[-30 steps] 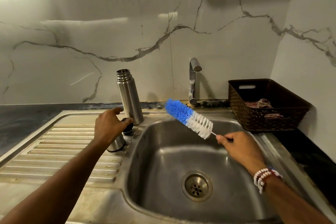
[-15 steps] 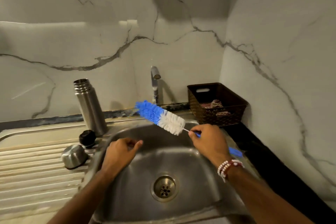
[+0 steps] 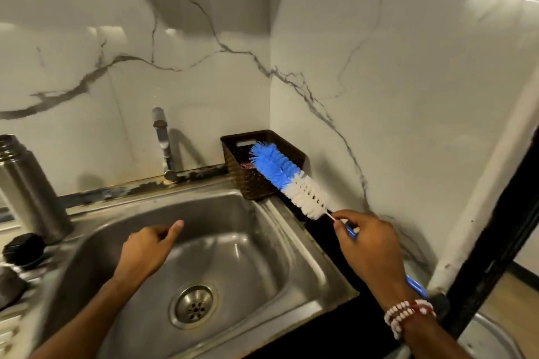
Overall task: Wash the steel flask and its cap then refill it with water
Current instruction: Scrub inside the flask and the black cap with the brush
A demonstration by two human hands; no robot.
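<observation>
The steel flask (image 3: pixel 27 189) stands upright and uncapped at the far left, behind the sink's left corner. Its black stopper (image 3: pixel 24 248) and steel cap (image 3: pixel 8 285) lie on the drainboard just in front of it. My right hand (image 3: pixel 370 245) grips the handle of a blue-and-white bottle brush (image 3: pixel 288 179), whose bristle head points up-left over the brown basket. My left hand (image 3: pixel 148 248) hovers over the sink basin with fingers loosely curled and nothing in it.
The steel sink (image 3: pixel 300 248) has a drain (image 3: pixel 194 304) at its bottom and a tap (image 3: pixel 162 140) behind it. A brown woven basket (image 3: pixel 253 181) sits in the back right corner. A dark post (image 3: pixel 495 256) stands at the right.
My left hand let go of the cap and came over the basin. My right hand carried the brush rightward toward the basket. The view turned right.
</observation>
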